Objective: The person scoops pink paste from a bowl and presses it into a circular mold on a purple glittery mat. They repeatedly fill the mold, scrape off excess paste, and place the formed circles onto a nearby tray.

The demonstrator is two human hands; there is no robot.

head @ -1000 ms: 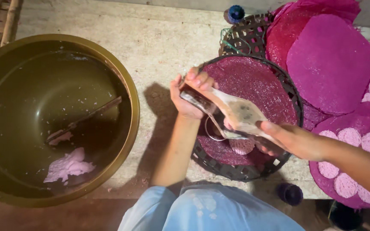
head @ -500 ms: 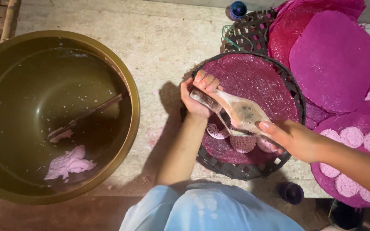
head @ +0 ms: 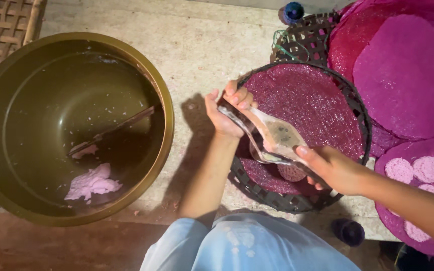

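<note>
Both my hands hold a clear, flexible plastic sheet (head: pixel 277 138) bent between them, smeared with pale paste. My left hand (head: pixel 227 111) grips its upper left end and my right hand (head: pixel 333 168) grips its lower right end. The sheet hangs over a round dark woven tray (head: pixel 348 98) lined with a purple mesh mat (head: pixel 307 100). A small round pink disc (head: pixel 292 172) lies on the mat just under the sheet, partly hidden by it.
A large olive-green basin (head: pixel 163 95) at the left holds a lump of pink dough (head: pixel 92 181) and a flat stick (head: pixel 111 130). Purple round mats (head: pixel 408 75) are stacked at the right, one (head: pixel 428 168) carrying pink discs. A small dark bottle cap (head: pixel 348 231) sits near my knee.
Both hands have kept hold of the plastic sheet and shifted it slightly down and right over the tray. A pink disc now shows on the mat beneath the sheet.
</note>
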